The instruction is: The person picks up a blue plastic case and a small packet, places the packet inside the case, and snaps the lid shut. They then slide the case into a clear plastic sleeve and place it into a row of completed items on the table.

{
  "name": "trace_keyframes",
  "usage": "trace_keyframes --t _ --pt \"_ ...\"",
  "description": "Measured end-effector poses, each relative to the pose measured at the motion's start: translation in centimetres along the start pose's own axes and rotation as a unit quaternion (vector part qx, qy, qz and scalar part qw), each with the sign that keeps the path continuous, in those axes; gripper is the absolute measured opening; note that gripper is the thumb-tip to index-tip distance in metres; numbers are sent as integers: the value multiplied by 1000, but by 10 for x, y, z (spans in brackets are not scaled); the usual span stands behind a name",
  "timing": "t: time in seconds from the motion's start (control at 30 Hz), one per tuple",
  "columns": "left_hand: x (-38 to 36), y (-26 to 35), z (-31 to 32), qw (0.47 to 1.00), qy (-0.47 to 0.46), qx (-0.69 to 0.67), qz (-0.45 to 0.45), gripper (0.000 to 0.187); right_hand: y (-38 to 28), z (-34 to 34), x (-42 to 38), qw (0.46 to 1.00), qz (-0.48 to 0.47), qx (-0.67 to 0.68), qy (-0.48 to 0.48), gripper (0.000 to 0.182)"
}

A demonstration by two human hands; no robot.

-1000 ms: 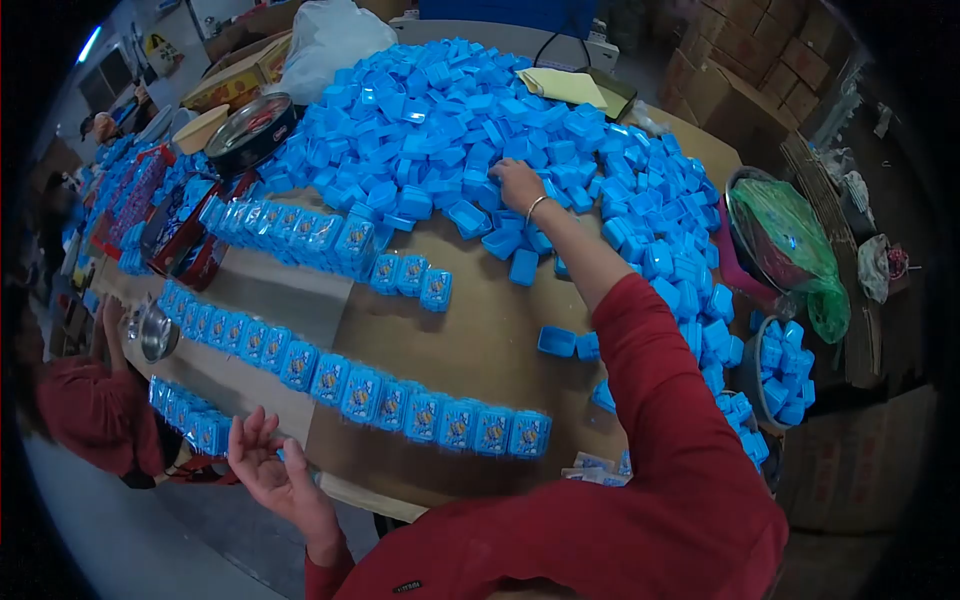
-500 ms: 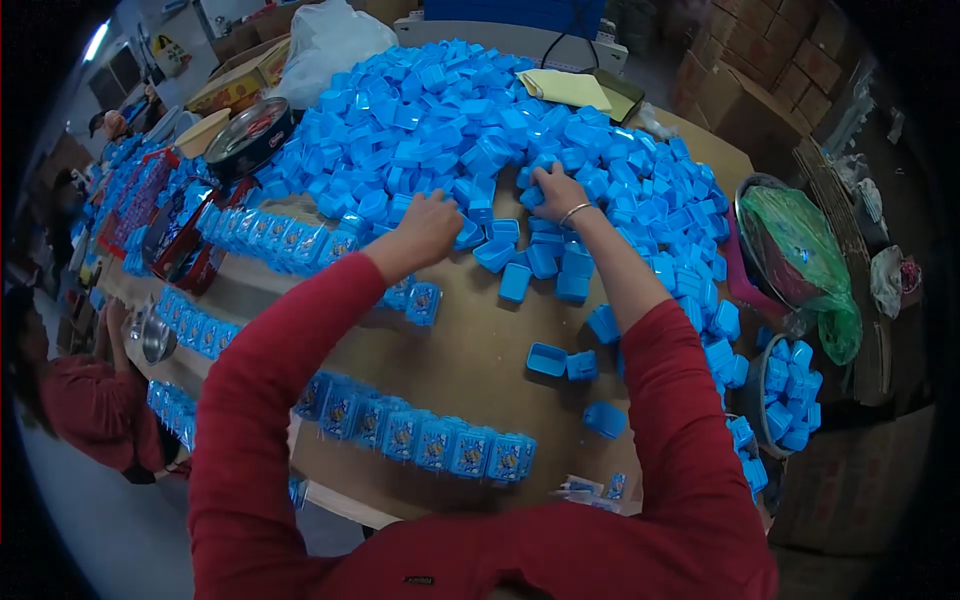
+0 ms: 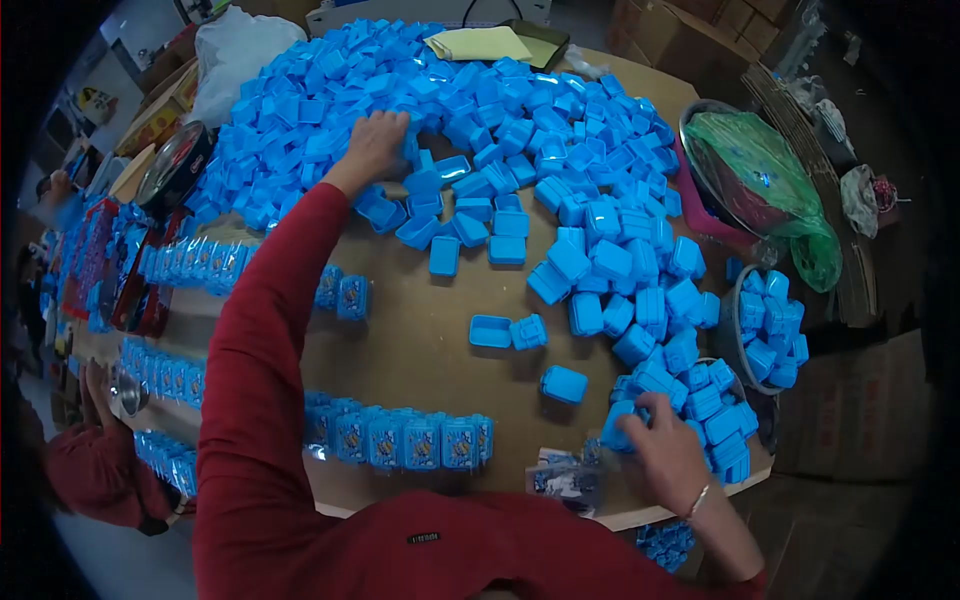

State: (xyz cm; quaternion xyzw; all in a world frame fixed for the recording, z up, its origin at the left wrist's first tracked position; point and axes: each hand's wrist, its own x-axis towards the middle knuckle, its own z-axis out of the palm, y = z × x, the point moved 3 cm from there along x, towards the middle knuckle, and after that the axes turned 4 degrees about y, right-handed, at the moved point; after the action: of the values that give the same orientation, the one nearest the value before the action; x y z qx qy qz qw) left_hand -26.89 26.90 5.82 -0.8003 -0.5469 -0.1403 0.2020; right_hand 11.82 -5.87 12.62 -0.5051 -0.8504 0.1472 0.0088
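Note:
My left hand (image 3: 375,148) reaches to the near edge of a big heap of blue plastic boxes (image 3: 310,110). Its fingers curl over a blue box there; the fingertips are partly hidden. At the lower right, my right hand (image 3: 668,455) grips a small blue plastic box (image 3: 620,427) between thumb and fingers, beside a stack of closed-looking boxes (image 3: 655,380). An open box (image 3: 490,331) lies mid-table, touching another box (image 3: 529,332). A single closed box (image 3: 564,384) lies nearer me. Small printed packets (image 3: 567,480) lie at the table's front edge.
Rows of wrapped blue packs with printed fronts (image 3: 420,442) stand on the left. A bucket of blue boxes (image 3: 745,330) and a basin under green plastic (image 3: 760,180) are at the right. A folded yellow cloth (image 3: 480,44) lies behind the heap. Another person (image 3: 105,470) sits at left.
My right hand has come from the heap down to the front right and now grips a box. My left hand remains at the heap. The camera view has shifted.

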Motion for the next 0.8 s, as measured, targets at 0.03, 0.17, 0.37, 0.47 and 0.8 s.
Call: trace_keyframes --t 0.03,0.17,0.37,0.47,0.8 --pt "-1 9 -24 999 16 -42 -20 40 0 19 -10 999 -4 -31 20 42" --pt "-34 69 -132 971 18 -231 -54 41 17 92 -9 987 6 -133 92 33" --pt "-200 232 -252 817 -212 -536 3 47 -17 105 -27 983 -9 -61 170 25" --pt "-259 281 -225 738 -282 -613 -17 44 -28 146 -36 994 37 -36 92 18" --pt "-319 322 -153 836 -218 -500 -57 33 4 147 -54 947 -14 214 241 16"
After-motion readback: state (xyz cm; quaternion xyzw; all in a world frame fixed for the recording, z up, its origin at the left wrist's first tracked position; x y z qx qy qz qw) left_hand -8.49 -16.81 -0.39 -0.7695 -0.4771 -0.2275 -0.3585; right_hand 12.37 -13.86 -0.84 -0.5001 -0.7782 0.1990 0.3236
